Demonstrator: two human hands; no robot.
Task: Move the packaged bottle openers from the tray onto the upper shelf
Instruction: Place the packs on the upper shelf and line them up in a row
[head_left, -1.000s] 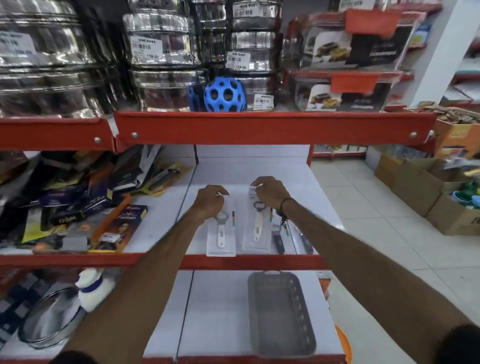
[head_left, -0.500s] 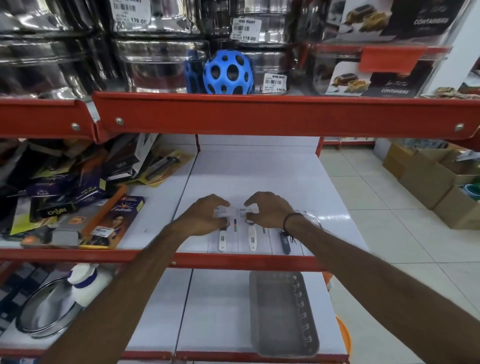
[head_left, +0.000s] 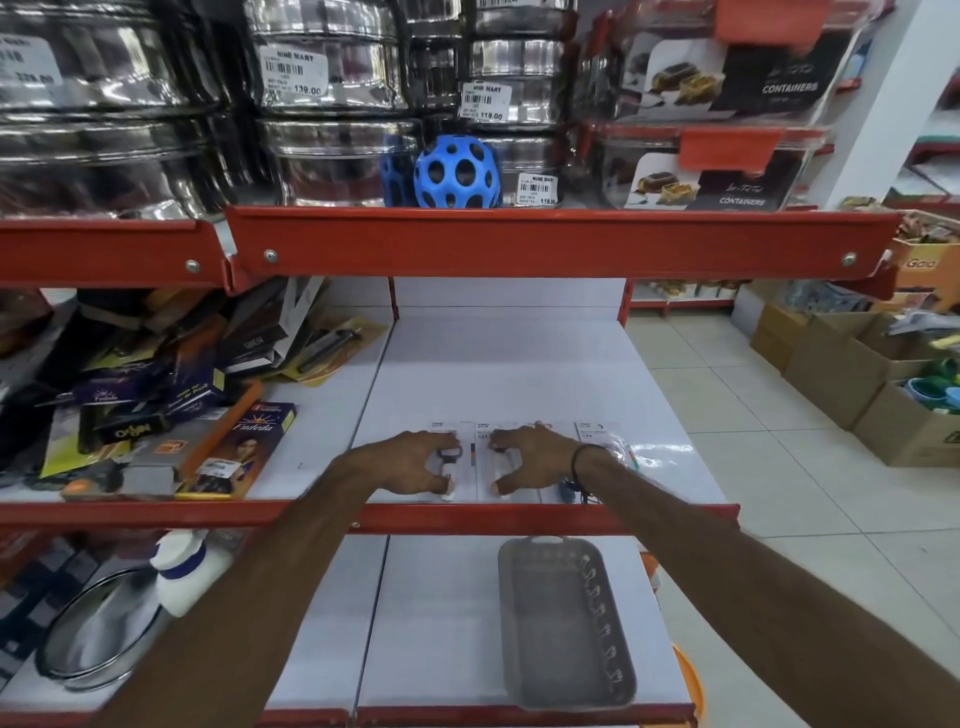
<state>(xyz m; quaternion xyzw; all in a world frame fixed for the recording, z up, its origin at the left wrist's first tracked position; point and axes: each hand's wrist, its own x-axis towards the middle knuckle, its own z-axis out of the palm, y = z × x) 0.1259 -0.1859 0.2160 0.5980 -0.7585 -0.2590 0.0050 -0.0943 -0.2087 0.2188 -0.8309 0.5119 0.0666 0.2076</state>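
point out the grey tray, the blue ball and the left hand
grey tray (head_left: 618, 699): head view, near rim
blue ball (head_left: 457, 179): head view, middle of its front
left hand (head_left: 410, 465): head view, back of the hand

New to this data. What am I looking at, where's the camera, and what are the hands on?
No machine here: a person's two bare hands. One wide-angle camera on the person's head looks forward and down. The left hand and right hand press on packaged bottle openers lying in a row on a white shelf with a red front edge. Neither hand lifts anything. On the shelf below sits an empty grey tray. Above, steel pots and a blue ball.
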